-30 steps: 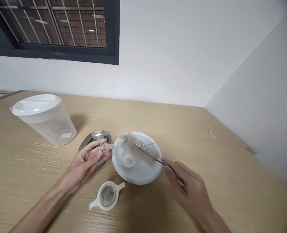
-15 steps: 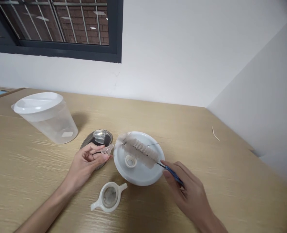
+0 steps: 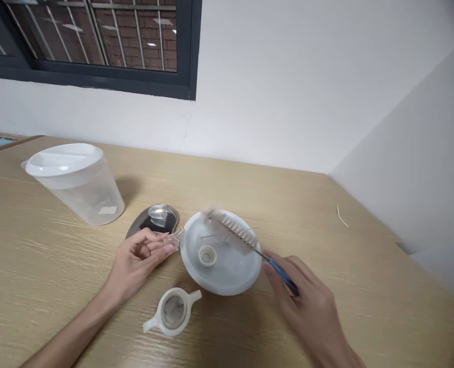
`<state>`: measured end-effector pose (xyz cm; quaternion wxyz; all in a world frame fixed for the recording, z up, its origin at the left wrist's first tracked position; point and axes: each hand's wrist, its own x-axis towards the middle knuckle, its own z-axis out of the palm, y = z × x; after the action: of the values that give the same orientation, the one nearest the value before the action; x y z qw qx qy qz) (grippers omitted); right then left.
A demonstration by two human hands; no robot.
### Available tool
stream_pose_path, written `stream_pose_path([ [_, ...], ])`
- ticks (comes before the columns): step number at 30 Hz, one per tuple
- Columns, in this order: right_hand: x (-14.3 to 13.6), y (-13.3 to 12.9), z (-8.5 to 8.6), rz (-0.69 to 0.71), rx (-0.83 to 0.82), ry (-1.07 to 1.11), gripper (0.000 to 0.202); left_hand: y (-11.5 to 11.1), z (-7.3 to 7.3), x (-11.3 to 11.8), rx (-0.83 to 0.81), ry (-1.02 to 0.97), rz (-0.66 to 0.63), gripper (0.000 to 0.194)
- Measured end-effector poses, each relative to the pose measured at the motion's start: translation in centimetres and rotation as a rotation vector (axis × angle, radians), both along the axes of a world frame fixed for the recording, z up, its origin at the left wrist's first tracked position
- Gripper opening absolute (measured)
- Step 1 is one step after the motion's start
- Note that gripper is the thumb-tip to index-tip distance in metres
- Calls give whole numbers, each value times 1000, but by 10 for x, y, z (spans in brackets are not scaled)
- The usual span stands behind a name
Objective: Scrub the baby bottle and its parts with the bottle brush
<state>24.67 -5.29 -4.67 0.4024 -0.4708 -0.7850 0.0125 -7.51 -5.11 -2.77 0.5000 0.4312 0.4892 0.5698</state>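
Observation:
Between its thumb and fingers, my left hand [image 3: 142, 260] pinches a small clear nipple [image 3: 174, 239], just left of the white bowl. My right hand [image 3: 301, 291] grips the blue handle of a bottle brush [image 3: 232, 232], whose pale bristles, slightly blurred, hang over the white bowl [image 3: 227, 281]. A small cream ring [image 3: 207, 256] lies in the bowl, with a thin wire [image 3: 208, 236] behind it, partly covered by the brush. Behind my left hand, a dark round tray [image 3: 146, 217] carries a clear dome-shaped cap [image 3: 158, 213]. A white two-handled piece [image 3: 173, 311] lies in front of the bowl.
A translucent pitcher with a white lid [image 3: 79, 179] stands at the left. Far right on the wooden table [image 3: 365, 276] lies a thin pale strip [image 3: 341, 215]. The wall and a barred window [image 3: 96, 36] are behind the table.
The brush and my right hand have moved a little to the right, and more of the thin wire shows in the bowl. My left hand still pinches the nipple, which is turned slightly.

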Motion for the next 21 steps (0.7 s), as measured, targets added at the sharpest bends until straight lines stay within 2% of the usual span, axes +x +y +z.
stream_pose_path([
  [3, 1, -3, 5, -16, -23, 49, 23, 0, 0, -1, -3, 38, -17, 28],
  [7, -9, -8, 6, 121, -51, 58, 30, 0, -2, -2, 15, 100, -16, 30],
  [9, -10, -8, 3, 144, -19, 22, 33, 0, -3, -2, 20, 105, -17, 33],
  [15, -3, -3, 0, 22, 31, 32, 30, 0, -2, 0, 11, 47, -40, 31],
  [21, -10, -8, 7, 165, 24, 32, 33, -1, -4, 0, 1, 82, -33, 27],
])
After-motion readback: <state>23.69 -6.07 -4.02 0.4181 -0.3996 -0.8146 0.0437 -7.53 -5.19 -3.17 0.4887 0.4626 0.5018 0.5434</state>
